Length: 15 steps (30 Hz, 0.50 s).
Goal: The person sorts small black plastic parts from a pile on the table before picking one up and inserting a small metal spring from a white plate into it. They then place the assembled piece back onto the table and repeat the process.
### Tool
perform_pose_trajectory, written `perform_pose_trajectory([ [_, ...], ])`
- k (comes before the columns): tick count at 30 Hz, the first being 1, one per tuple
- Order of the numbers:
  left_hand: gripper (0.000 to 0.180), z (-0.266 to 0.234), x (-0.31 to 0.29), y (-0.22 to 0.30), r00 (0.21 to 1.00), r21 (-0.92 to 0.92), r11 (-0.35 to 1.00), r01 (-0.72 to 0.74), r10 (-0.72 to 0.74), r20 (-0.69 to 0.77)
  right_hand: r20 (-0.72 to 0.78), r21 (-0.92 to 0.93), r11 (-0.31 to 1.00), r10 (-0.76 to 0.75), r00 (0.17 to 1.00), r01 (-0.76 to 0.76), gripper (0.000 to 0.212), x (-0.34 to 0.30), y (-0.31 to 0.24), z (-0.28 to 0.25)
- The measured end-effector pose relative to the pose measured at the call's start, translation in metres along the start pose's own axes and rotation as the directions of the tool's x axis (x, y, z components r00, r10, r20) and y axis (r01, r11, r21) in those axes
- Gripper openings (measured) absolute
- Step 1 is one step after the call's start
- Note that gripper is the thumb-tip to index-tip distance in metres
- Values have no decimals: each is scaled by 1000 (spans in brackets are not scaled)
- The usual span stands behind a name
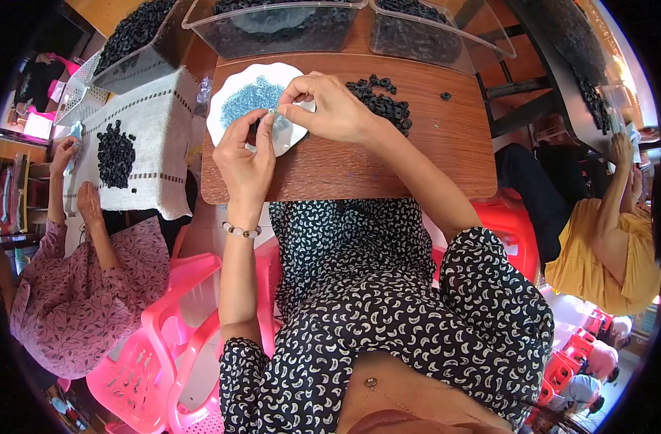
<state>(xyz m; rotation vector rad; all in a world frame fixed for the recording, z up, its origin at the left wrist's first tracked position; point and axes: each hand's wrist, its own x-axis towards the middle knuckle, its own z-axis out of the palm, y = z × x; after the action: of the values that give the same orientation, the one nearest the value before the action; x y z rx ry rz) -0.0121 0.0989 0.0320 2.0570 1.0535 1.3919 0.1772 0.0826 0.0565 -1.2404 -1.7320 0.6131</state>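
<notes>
My left hand [245, 155] and my right hand [332, 110] meet over the lower right of a white plate with a wavy rim [216, 119]. Thumbs and fingertips of both are pinched together. A tiny pale spot shows between them, too small to name, and something dark sits within the curl of my left fingers. On the plate lies a heap of small light-blue pieces [252, 98]. Beyond my right hand, a pile of small black rings [389, 108] rests on the brown wooden table [330, 173]. One single black ring [445, 95] lies apart to the right.
Clear plastic bins [280, 40] of black parts line the table's far edge. At left, a person in a patterned pink top [92, 289] works at a cloth-covered table [153, 137] with another black pile [116, 155]. A person in yellow [605, 246] works at right. Pink chairs [178, 318] stand nearby.
</notes>
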Motion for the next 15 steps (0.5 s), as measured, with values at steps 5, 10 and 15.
perform_pose_trajectory([
  [5,19,2,1,-3,992,45,993,111,-113,53,31,17,998,54,998,-54,24,1,1,6],
  [10,28,1,4,-17,919,-165,911,377,-346,188,44,19,999,37,998,-38,23,4,6,10],
  [15,34,6,8,-21,895,-208,878,431,-387,221,64,103,988,105,992,-112,29,7,18,13],
])
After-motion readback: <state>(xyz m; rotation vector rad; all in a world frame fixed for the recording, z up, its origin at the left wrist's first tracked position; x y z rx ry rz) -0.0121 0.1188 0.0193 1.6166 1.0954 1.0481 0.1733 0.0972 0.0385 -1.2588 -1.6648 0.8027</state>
